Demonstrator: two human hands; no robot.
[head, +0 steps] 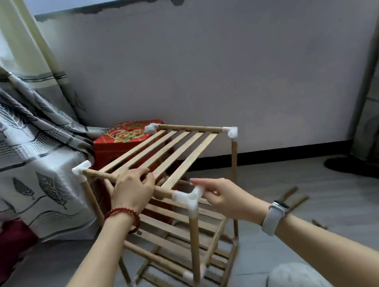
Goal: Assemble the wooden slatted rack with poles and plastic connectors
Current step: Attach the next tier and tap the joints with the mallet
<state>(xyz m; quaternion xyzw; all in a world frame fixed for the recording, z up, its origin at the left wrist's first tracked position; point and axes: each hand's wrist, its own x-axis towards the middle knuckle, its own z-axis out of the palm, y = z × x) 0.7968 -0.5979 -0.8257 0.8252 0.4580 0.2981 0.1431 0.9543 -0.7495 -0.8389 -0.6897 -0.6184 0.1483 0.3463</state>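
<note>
A person's left hand grips the near top pole of a pale wooden slatted rack standing on the grey floor, apparently steadying it, while the right hand pinches the white plastic corner connector, seemingly seating that joint; spare poles lie nearby

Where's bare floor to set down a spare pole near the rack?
Bare floor lies right of the rack, between it and the dark round base. Another patch lies left, between rack and curtain. Crowded: loose poles beside the right hand, and the red box behind the left hand.
</note>
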